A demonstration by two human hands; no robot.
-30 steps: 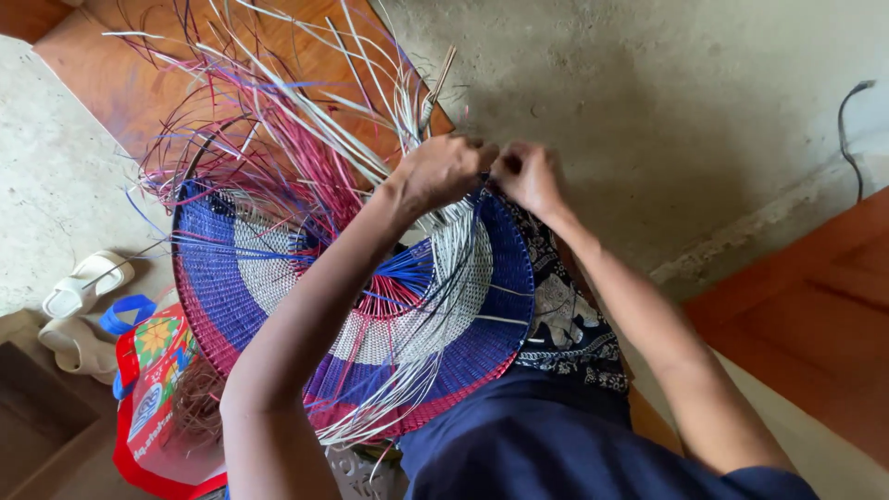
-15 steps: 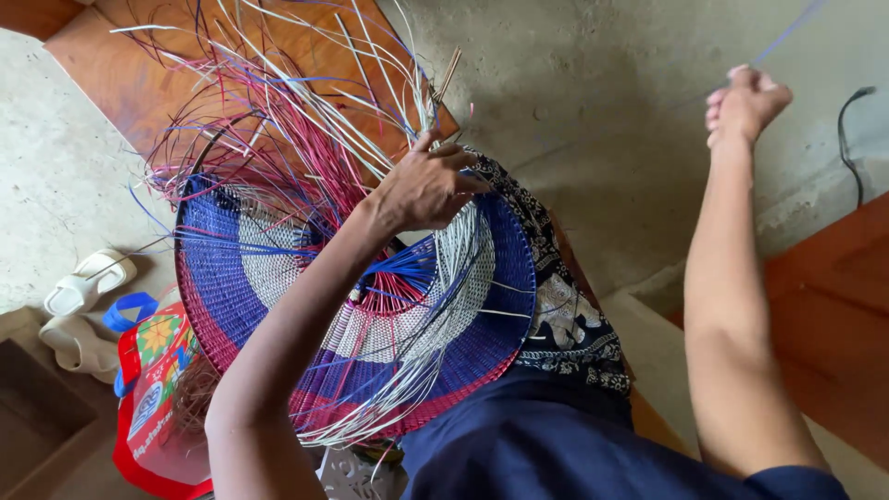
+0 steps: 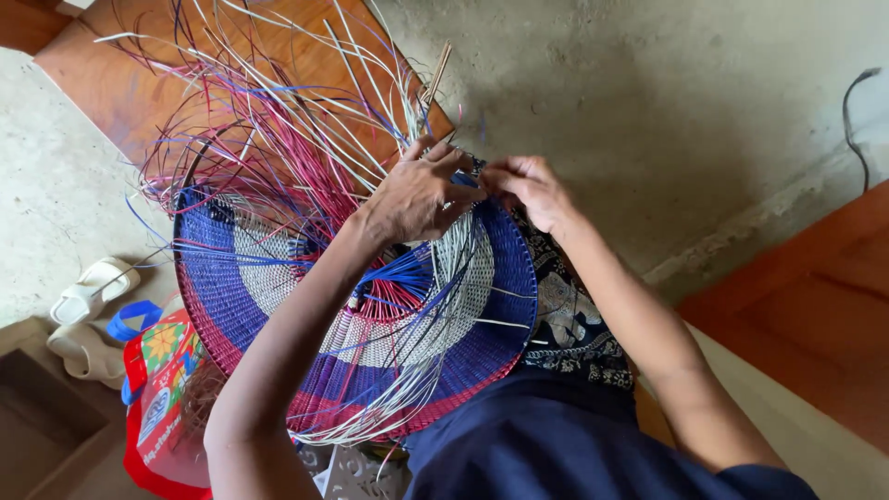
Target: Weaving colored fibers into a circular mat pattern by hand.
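Left hand: the left hand (image 3: 421, 193) lay across the upper rim of the woven basket (image 3: 370, 315), its fingers (image 3: 454, 176) curled and pinching thin strands at the edge.
Right hand: the right hand (image 3: 530, 190) sat just beside the left one, nearly touching it, with its fingers (image 3: 500, 178) closed on the same bunch of strands; how tightly could not be told.
Woven basket: a round, half-finished piece in blue, white and red bands rested on the person's lap, tilted toward the camera, with its hollow side up.
Loose strands: long unwoven strands (image 3: 278, 120) in red, white and blue fanned up and to the left from the far rim, reaching over the wooden board (image 3: 120, 83).
Inner strands: more loose white and blue strands (image 3: 417, 306) trailed across the inside of the basket toward its lower edge.
Clothing: a dark blue top (image 3: 556, 444) filled the bottom of the view, and patterned dark fabric (image 3: 574, 324) showed under the right forearm.
Floor: bare concrete floor (image 3: 667, 102) lay beyond the hands.
Left edge: a pair of white sandals (image 3: 88, 315) lay on the floor, near a colourful red bag (image 3: 162, 389) with blue handles.
Right edge: a dark cable (image 3: 857, 111) ran along the floor near an orange-brown wooden surface (image 3: 815, 315).
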